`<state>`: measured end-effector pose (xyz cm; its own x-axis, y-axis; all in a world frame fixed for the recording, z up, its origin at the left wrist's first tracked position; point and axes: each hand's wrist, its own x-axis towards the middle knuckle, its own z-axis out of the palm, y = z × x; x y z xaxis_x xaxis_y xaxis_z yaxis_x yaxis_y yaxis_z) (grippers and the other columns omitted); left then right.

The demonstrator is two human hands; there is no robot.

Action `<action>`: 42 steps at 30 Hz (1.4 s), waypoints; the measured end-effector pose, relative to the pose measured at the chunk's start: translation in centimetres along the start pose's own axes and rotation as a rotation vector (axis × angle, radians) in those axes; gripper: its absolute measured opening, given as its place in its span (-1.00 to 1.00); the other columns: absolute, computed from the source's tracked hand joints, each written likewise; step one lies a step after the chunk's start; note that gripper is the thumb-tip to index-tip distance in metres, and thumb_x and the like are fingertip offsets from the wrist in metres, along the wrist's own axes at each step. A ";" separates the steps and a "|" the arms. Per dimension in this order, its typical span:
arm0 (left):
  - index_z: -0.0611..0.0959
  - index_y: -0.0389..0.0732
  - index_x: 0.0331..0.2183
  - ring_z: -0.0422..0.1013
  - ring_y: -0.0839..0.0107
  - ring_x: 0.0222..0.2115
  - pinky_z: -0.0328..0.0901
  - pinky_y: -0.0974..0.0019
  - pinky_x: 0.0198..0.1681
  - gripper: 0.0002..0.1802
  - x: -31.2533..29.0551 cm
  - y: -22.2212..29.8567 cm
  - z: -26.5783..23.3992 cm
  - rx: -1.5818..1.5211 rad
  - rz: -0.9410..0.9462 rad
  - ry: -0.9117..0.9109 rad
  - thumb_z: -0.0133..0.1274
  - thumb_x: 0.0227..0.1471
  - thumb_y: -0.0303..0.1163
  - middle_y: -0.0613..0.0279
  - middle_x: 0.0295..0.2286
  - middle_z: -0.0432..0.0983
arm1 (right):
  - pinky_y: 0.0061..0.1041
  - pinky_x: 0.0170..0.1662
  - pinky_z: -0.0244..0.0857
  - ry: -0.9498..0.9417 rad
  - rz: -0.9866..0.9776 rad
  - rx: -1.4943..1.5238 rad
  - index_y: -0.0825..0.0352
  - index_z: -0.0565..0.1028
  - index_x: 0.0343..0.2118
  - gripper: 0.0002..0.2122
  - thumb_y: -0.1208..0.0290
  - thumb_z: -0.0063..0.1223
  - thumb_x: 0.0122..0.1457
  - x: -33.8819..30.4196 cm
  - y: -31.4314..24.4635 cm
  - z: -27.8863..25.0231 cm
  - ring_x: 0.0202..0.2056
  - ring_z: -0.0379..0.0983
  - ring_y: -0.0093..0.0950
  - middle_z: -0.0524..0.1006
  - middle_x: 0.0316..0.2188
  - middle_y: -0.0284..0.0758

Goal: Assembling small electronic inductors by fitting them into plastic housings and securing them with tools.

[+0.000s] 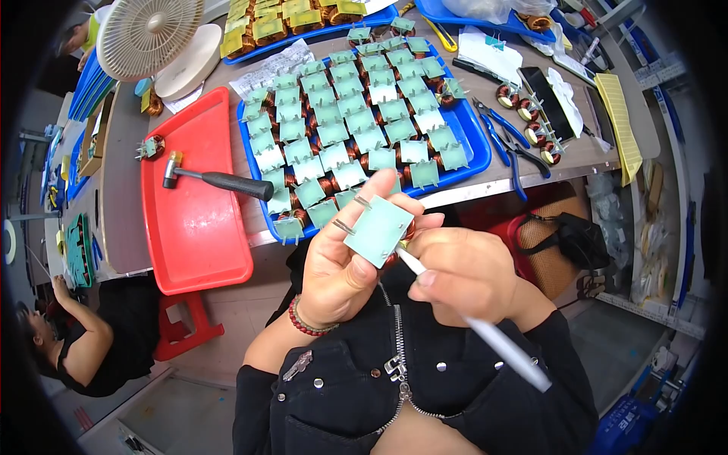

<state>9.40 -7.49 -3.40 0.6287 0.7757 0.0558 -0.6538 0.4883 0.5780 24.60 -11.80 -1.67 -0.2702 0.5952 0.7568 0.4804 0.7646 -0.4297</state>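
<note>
My left hand [341, 262] grips a copper-wound coil with a pale green square plate [377, 230] and metal pins, held up in front of my chest. My right hand [462, 273] holds a long white stick-like tool [493, 334], its tip pressed against the coil under the plate. Just beyond my hands a blue tray [476, 144] holds several rows of the same green-plated coils [356, 121].
A red tray [193, 227] lies at left with a black-handled hammer [220, 180] across its edge. Blue-handled pliers [504, 136] and loose coils [531, 114] sit at right. A white fan [148, 34] stands far left. Another person [83, 341] sits at lower left.
</note>
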 end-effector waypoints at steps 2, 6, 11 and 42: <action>0.08 -0.34 0.11 0.28 0.03 -0.06 0.24 0.15 -0.03 -0.10 0.4 0.4 -0.7 0.042 0.024 -0.059 0.21 -0.18 -0.34 0.05 -0.09 0.26 | -0.39 -0.45 0.40 0.091 0.057 0.232 0.32 0.29 -0.33 -0.79 0.54 0.07 0.00 0.3 0.5 -0.2 -0.44 0.47 -0.27 0.42 -0.51 -0.22; 0.24 -0.27 -0.02 0.42 0.21 -0.23 0.35 0.27 -0.18 -0.27 0.6 1.5 -1.8 0.104 0.018 0.122 0.24 -0.24 -0.50 0.13 -0.17 0.30 | -0.45 -0.43 0.39 0.170 0.151 0.220 0.27 0.21 -0.24 -0.82 0.40 -0.09 0.15 -0.4 0.7 -0.8 -0.47 0.44 -0.35 0.36 -0.49 -0.24; 0.16 -0.26 0.03 0.31 0.11 -0.09 0.19 0.12 0.02 -0.50 0.6 2.7 -1.1 0.078 -0.044 0.121 -0.11 0.09 -0.34 -0.06 -0.04 0.21 | -0.43 -0.41 0.39 0.150 0.211 0.135 0.29 0.19 -0.19 -0.79 0.30 -0.24 0.22 -1.1 1.2 -0.6 -0.48 0.40 -0.38 0.34 -0.44 -0.20; 0.16 -0.25 0.03 0.35 0.25 -0.22 0.23 0.25 -0.11 -0.38 -1.4 5.7 -1.5 0.944 0.547 0.106 0.01 -0.01 -0.26 0.03 -0.11 0.18 | -0.43 -0.18 0.24 0.041 0.433 -0.012 0.33 0.46 -0.22 -0.58 0.41 0.31 -0.23 2.9 6.8 0.0 -0.33 0.40 -0.39 0.49 -0.38 -0.24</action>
<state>4.15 -5.17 -1.45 0.2822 0.8470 0.4506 -0.2193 -0.4003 0.8898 27.09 -4.90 -2.37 -0.0086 0.8497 0.5271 0.5522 0.4435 -0.7060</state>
